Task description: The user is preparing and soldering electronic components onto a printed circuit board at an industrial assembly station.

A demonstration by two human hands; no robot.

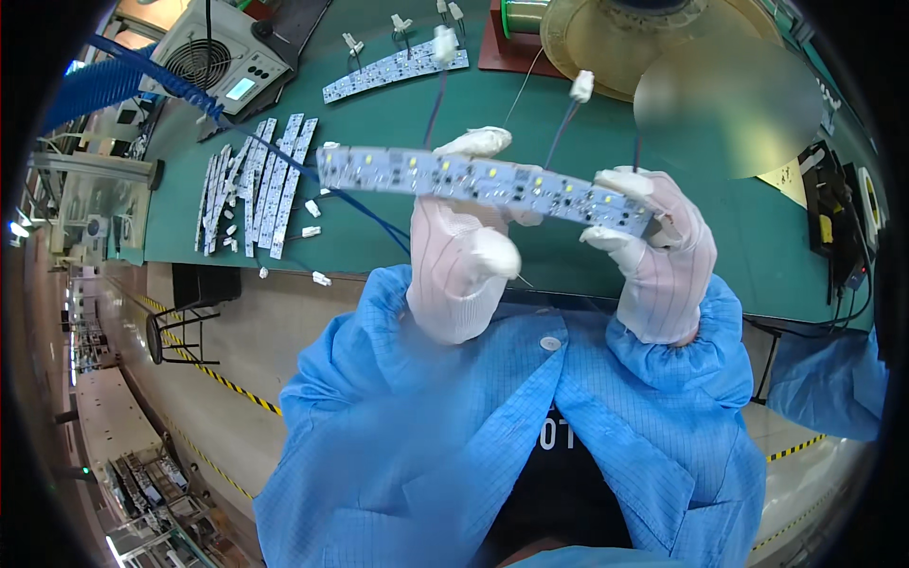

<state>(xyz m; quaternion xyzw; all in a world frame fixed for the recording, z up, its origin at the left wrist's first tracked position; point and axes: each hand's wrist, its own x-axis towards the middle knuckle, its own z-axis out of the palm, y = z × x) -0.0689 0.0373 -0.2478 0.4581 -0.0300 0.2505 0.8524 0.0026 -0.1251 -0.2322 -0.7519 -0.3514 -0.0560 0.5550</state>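
Note:
A long, slightly curved LED circuit board (464, 180) is raised above the green bench, its lit-looking components facing up. My right hand (668, 241), in a white striped glove, pinches its right end between thumb and fingers. My left hand (459, 260), gloved the same way, is closed around the middle of the board, partly hidden behind it. A thin solder wire (524, 90) runs down to the left hand, and a short end shows beside the thumb. Wires with white connectors (581, 87) rise from the board's far edge.
Several similar boards (275, 189) lie at left with loose white connectors; another board (393, 73) lies at the back. A device with a display (222, 71) feeds a blue cable (365, 210) across the bench. A solder spool (524, 16) and a large round brownish object (606, 57) stand behind.

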